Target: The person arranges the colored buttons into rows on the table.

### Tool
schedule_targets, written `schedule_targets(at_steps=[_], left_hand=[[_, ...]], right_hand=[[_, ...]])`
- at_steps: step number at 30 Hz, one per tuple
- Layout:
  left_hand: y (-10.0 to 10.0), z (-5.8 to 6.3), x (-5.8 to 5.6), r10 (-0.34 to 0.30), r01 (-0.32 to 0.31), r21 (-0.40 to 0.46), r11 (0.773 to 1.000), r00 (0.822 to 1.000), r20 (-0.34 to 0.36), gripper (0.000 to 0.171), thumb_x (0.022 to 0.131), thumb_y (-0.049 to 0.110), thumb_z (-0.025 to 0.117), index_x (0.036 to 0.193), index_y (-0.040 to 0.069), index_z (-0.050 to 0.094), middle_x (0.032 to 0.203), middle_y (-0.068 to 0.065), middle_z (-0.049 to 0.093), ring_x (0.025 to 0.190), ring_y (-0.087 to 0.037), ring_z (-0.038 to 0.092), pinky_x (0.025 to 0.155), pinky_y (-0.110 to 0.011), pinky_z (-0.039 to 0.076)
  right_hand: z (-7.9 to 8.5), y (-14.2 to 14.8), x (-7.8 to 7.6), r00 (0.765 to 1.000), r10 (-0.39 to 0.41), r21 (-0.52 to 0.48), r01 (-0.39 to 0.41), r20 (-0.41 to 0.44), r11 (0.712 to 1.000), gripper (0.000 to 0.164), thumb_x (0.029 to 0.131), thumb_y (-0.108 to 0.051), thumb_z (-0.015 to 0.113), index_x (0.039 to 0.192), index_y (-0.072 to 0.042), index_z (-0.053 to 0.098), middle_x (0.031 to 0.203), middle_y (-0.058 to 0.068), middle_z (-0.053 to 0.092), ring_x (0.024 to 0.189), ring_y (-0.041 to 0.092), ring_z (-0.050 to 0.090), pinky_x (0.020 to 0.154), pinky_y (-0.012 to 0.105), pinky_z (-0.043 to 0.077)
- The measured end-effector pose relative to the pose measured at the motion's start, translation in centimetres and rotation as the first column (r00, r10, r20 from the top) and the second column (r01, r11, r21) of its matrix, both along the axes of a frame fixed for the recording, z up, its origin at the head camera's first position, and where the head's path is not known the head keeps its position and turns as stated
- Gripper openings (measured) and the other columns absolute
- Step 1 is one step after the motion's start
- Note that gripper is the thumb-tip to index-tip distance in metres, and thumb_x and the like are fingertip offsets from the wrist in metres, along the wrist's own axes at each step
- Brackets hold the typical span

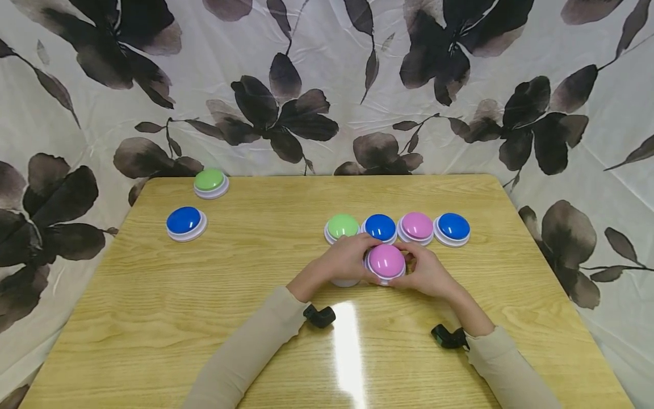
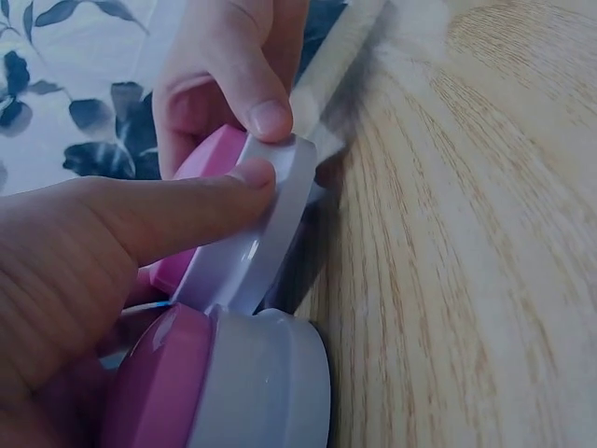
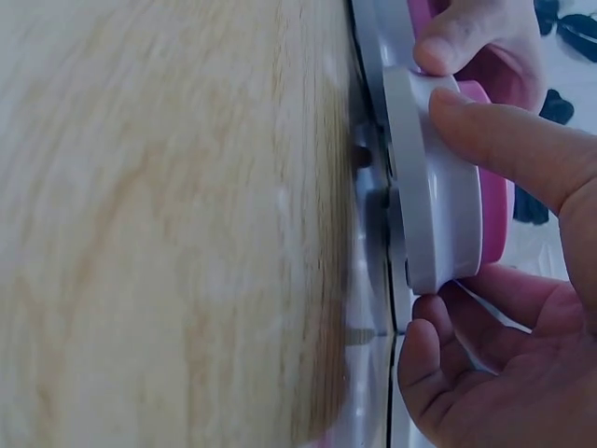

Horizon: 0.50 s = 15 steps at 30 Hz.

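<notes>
Left hand (image 1: 348,258) and right hand (image 1: 426,271) pinch the white base (image 3: 443,187) of one pink-domed push button (image 1: 386,261), tilted, just before a blue-domed button (image 1: 380,226) and beside another pink button (image 2: 159,383).

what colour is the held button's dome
The dome is pink, seen best in the head view.

Left hand (image 2: 84,243) and right hand (image 2: 229,65) hold a pink button (image 2: 233,263)
Thumbs (image 2: 201,207) touch its white base (image 2: 270,233); beside it, a second pink button (image 2: 224,383).
</notes>
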<state>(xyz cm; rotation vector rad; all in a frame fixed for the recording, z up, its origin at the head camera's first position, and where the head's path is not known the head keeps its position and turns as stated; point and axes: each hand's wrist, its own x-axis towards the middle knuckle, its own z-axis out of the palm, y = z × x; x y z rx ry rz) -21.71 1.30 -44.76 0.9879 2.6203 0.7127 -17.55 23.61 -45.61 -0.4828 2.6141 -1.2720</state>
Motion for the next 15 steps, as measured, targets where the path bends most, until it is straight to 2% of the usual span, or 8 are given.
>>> schedule_targets(at_steps=[6, 15], left_hand=[[0.15, 0.04, -0.25, -0.016, 0.016, 0.031, 0.999, 1.000, 0.017, 0.084, 0.069, 0.053, 0.084, 0.135, 0.010, 0.055, 0.126, 0.000, 0.058, 0.112, -0.013, 0.053, 0.097, -0.029, 0.044], [0.05, 0.23, -0.64, -0.052, 0.049, 0.040, 0.998, 0.996, 0.069, 0.080, 0.071, 0.048, 0.084, 0.134, 0.007, 0.055, 0.120, 0.000, 0.058, 0.107, -0.011, 0.052, 0.095, -0.025, 0.043]], right_hand=[[-0.01, 0.06, -0.12, 1.000, -0.003, 0.001, 0.003, 0.005, 1.000, 0.078, 0.066, -0.025, 0.092, 0.133, -0.008, 0.054, 0.112, 0.007, 0.061, 0.093, 0.023, 0.054, 0.077, 0.037, 0.049], [-0.02, -0.08, -0.18, 1.000, 0.000, -0.002, 0.000, 0.013, 1.000, 0.077, 0.067, -0.023, 0.091, 0.133, -0.007, 0.054, 0.111, 0.007, 0.061, 0.093, 0.023, 0.053, 0.076, 0.037, 0.049]])
